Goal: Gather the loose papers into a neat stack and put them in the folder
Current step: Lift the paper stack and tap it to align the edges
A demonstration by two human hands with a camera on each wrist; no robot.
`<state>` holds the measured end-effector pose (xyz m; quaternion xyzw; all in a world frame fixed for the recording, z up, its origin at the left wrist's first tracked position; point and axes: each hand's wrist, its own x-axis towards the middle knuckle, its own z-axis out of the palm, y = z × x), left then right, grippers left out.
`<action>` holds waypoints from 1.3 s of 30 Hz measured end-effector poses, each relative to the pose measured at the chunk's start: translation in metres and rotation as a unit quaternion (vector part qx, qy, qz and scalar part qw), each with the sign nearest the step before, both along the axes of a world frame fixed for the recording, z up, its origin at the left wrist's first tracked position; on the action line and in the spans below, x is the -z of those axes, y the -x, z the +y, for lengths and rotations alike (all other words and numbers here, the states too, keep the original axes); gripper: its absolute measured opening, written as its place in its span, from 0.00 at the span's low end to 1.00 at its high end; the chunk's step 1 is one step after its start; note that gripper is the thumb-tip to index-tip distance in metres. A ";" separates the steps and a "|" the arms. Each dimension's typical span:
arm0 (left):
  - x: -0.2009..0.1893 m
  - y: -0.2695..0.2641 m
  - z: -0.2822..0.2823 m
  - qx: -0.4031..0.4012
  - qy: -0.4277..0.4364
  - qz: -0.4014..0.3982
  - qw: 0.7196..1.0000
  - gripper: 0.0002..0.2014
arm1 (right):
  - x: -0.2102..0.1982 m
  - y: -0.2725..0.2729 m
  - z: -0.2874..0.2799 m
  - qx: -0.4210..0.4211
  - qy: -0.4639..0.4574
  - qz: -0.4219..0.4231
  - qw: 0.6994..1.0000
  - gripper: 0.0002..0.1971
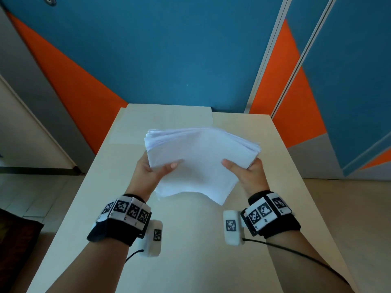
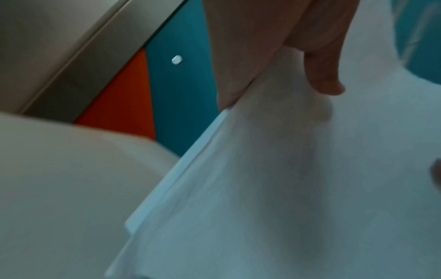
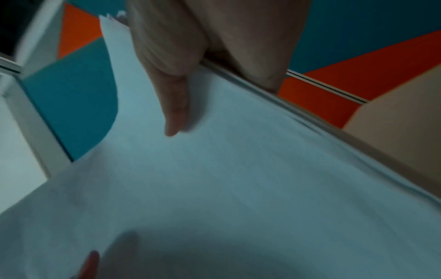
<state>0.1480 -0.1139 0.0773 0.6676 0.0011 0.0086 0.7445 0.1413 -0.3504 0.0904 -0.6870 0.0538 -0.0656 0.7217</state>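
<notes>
1. Above the middle of the pale table, a thick stack of white papers is held up off the surface between two hands.
2. Her or his left hand clamps the stack's left side, thumb on top and fingers hidden beneath; the left wrist view shows that thumb pressed flat on the top sheet.
3. At the right side, the right hand grips the same way, thumb lying on the paper, fingers out of sight underneath.
4. Edges of the sheets are fanned and uneven at the far left and far right corners, so the stack is not squared.
5. Farther off on the table, partly behind the papers, lies a flat cream folder, touching the table's far edge.
6. Both wrists wear black bands with patterned markers, and a black cable trails from the right one.
7. Behind the table stands a blue and orange wall.
</notes>
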 end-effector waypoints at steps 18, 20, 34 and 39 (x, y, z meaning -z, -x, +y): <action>0.003 -0.012 0.005 -0.159 0.047 0.096 0.982 0.07 | 0.021 0.006 -0.015 -0.097 0.122 0.092 0.984 0.10; 0.012 -0.015 0.013 -0.159 0.116 0.135 0.971 0.19 | 0.022 0.008 -0.018 -0.063 0.111 0.069 0.989 0.14; 0.040 -0.004 0.042 -0.128 0.209 0.148 0.958 0.34 | -0.011 0.017 -0.001 0.019 -0.016 0.040 0.999 0.09; 0.008 0.002 0.074 0.064 0.016 0.071 0.995 0.39 | -0.024 0.023 -0.025 -0.027 0.056 0.060 0.996 0.13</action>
